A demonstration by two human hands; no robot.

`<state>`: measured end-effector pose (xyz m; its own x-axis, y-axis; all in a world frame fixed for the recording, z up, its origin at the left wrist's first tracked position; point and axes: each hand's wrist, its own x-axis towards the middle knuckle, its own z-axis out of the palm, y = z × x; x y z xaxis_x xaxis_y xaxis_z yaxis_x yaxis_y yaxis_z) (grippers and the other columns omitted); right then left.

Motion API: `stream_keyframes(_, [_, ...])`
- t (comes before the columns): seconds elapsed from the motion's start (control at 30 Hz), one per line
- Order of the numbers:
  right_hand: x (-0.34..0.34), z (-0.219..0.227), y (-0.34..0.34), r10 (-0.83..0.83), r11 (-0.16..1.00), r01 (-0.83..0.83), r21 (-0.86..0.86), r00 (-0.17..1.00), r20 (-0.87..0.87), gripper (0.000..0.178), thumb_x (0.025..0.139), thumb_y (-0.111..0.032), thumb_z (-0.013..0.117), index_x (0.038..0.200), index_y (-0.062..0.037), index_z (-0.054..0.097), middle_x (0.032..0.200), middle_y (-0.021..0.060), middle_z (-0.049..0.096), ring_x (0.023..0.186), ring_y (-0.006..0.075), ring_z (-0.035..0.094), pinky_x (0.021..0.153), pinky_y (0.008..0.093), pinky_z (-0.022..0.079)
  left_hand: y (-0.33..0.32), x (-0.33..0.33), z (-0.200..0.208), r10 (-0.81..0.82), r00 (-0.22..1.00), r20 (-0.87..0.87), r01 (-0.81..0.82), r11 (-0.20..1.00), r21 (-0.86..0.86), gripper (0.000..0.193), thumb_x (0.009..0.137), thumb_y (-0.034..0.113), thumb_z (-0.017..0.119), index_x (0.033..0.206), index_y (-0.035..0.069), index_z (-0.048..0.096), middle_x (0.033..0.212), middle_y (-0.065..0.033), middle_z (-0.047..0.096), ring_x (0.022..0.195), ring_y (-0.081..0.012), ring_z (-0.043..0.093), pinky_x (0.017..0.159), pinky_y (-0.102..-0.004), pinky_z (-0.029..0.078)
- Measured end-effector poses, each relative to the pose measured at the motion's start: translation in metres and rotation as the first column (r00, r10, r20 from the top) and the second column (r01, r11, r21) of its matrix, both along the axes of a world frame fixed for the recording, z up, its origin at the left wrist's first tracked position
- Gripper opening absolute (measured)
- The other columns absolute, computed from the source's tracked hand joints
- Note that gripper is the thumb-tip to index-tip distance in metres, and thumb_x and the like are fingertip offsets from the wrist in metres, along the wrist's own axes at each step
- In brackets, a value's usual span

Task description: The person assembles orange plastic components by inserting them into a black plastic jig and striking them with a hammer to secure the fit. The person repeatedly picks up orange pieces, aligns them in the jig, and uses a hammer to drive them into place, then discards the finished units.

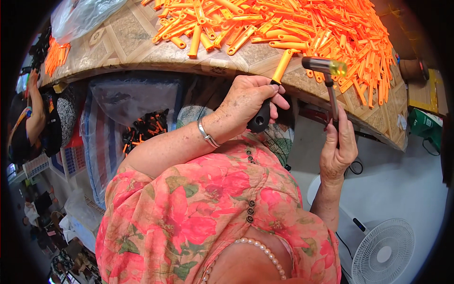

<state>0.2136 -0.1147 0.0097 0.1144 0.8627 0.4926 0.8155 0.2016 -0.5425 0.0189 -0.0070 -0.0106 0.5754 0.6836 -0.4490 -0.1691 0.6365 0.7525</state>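
Observation:
My left hand [255,102], with a silver bracelet at the wrist, is closed around a black handle grip [260,119]. An orange plastic handle piece [283,66] sticks up out of the grip's upper end, tilted to the right. In my right hand [339,149] is a small mallet [327,68], held upright by its lower part. Its head has a dark face on the left and a clear yellow one on the right. The dark face is beside the orange piece's tip, with a narrow gap between them.
A large heap of orange handle pieces [279,23] covers much of the wood-patterned table [113,42]. Under its edge, a plastic-lined striped bag [101,137] holds black-and-orange pieces [146,130]. A white fan [384,253] stands at lower right. Another person's arm [35,113] shows at far left.

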Motion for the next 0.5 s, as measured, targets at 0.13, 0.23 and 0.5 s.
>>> stream_keyframes(0.13, [-0.003,-0.017,0.001,0.043,0.986,-0.023,-0.163,0.992,0.119,0.052,0.081,-0.002,0.068,0.128,-0.0216,0.059,0.080,0.0043,0.058,0.065,0.0230,0.058,0.059,0.0357,0.049,0.001,0.000,0.002,0.004,1.000,0.011,-0.004,1.000,-0.005,0.021,0.096,0.013,0.050,0.102,-0.004,0.060,0.078,-0.0111,0.069,0.054,-0.0091,0.060,0.048,-0.0240,0.052])
stream_keyframes(0.23, [-0.003,-0.003,0.003,0.051,0.994,-0.030,-0.103,0.976,0.210,0.051,0.080,0.000,0.067,0.128,-0.0178,0.060,0.082,0.0053,0.059,0.066,0.0226,0.059,0.061,0.0345,0.049,-0.001,-0.001,0.001,0.008,1.000,0.017,-0.008,1.000,-0.017,0.021,0.096,0.013,0.050,0.102,-0.004,0.061,0.078,-0.0111,0.069,0.054,-0.0093,0.060,0.048,-0.0240,0.052])
stream_keyframes(0.5, [-0.002,-0.014,0.003,0.028,0.994,-0.006,-0.108,0.979,0.201,0.049,0.081,0.000,0.067,0.125,-0.0190,0.063,0.082,0.0063,0.060,0.064,0.0200,0.058,0.061,0.0306,0.049,0.000,0.001,-0.001,0.023,0.999,0.033,-0.023,1.000,-0.007,0.021,0.096,0.014,0.051,0.102,-0.004,0.060,0.077,-0.0108,0.068,0.053,-0.0095,0.059,0.048,-0.0245,0.052])
